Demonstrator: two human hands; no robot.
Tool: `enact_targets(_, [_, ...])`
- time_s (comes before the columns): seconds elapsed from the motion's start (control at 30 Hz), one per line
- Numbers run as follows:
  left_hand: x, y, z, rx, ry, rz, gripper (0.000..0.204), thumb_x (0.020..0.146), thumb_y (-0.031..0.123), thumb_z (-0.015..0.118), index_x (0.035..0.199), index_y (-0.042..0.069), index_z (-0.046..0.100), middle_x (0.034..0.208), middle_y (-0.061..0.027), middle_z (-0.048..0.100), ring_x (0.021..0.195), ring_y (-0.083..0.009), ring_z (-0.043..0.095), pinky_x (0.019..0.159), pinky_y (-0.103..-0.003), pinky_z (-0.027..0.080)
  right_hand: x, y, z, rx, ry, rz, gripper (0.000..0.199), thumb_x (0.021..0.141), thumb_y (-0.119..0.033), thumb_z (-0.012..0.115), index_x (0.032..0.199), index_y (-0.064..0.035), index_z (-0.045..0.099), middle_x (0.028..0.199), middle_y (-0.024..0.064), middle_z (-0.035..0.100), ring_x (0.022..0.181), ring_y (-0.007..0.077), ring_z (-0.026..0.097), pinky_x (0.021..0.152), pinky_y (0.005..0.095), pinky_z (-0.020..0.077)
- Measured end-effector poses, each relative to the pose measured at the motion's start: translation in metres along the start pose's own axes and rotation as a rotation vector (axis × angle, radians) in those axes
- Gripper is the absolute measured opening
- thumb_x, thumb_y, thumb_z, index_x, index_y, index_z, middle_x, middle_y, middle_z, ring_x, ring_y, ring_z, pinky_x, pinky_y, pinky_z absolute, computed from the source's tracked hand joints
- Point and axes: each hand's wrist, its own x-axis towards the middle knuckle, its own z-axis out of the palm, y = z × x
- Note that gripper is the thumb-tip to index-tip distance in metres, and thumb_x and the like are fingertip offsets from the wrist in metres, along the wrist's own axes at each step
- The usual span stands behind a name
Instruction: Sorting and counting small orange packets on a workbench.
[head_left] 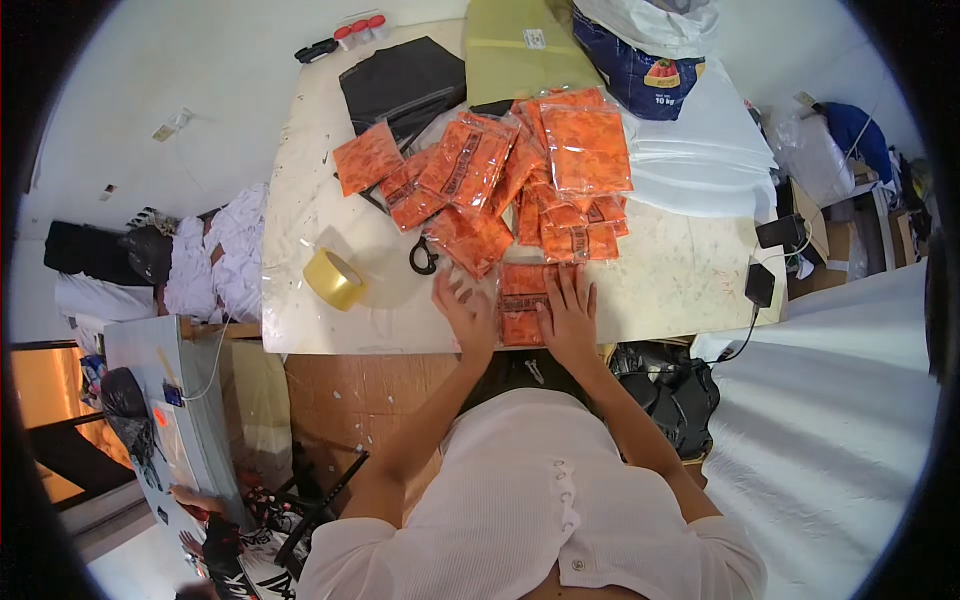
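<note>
An orange cloth packet in clear plastic (517,303) lies flat near the table's front edge. My right hand (572,312) rests on its right part with the fingers stretched out. Just left of that packet, my left hand (464,312) is on the table, its fingers apart and slightly bent, holding nothing. Beyond both hands is a loose heap of similar orange packets (465,165), some overlapping. A neater stack of them (588,150) stands on the right side of the heap. Black-handled scissors (423,257) lie near my left fingertips, their blades hidden under the packets.
A roll of yellow tape (335,280) sits on the table (690,285) at left. Farther back are black folded material (405,85), an olive package (520,45), a blue-and-white sack (640,70) and white sheets (700,150). Black adapters (760,286) lie at the right edge. Another person's arm (200,500) shows lower left.
</note>
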Motion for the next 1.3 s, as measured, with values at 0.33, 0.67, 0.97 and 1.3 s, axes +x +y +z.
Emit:
enact_targets(0.33, [0.036, 0.016, -0.005, -0.448, 0.125, -0.475, 0.071, 0.081, 0.002, 0.063, 0.137, 0.005, 0.02, 0.115, -0.0107, 0.044, 0.09, -0.0165, 0.053, 0.064, -0.027, 0.049, -0.002, -0.019, -0.033, 0.127, 0.176, -0.182, 0.051, 0.078, -0.014, 0.063, 0.126, -0.0066, 0.047, 0.138, 0.0135, 0.037, 0.129, 0.0368, 0.025, 0.106, 0.047, 0.0192])
enact_targets(0.67, [0.044, 0.157, -0.02, -1.146, -0.188, -0.674, 0.066, 0.084, 0.002, 0.055, 0.139, 0.012, 0.019, 0.123, -0.0126, 0.044, 0.093, -0.0204, 0.056, 0.076, -0.033, 0.05, 0.06, -0.021, -0.048, 1.27, 0.257, 0.087, 0.034, 0.088, -0.013, 0.059, 0.119, -0.0015, 0.052, 0.108, 0.0013, 0.056, 0.092, 0.0046, 0.049, 0.08, 0.0186, 0.039])
enact_targets(0.97, [0.041, 0.096, -0.023, -0.371, -0.437, -0.284, 0.072, 0.083, 0.019, 0.067, 0.14, 0.002, 0.025, 0.131, -0.0114, 0.042, 0.11, -0.0216, 0.048, 0.096, -0.034, 0.037, 0.036, 0.016, -0.081, 1.831, -0.046, 0.262, 0.039, 0.093, -0.021, 0.052, 0.124, 0.0015, 0.047, 0.098, 0.0025, 0.06, 0.089, 0.0086, 0.059, 0.074, 0.0226, 0.0483])
enact_targets(1.3, [0.031, 0.108, -0.007, -1.049, -0.488, -0.781, 0.026, 0.087, 0.012, 0.06, 0.11, 0.007, 0.049, 0.095, -0.0017, 0.058, 0.09, -0.0162, 0.061, 0.076, -0.031, 0.053, 0.032, 0.014, -0.102, 1.964, -0.183, 0.469, 0.044, 0.093, -0.025, 0.05, 0.129, -0.0014, 0.042, 0.127, 0.0135, 0.05, 0.114, 0.0207, 0.051, 0.09, 0.0331, 0.0472])
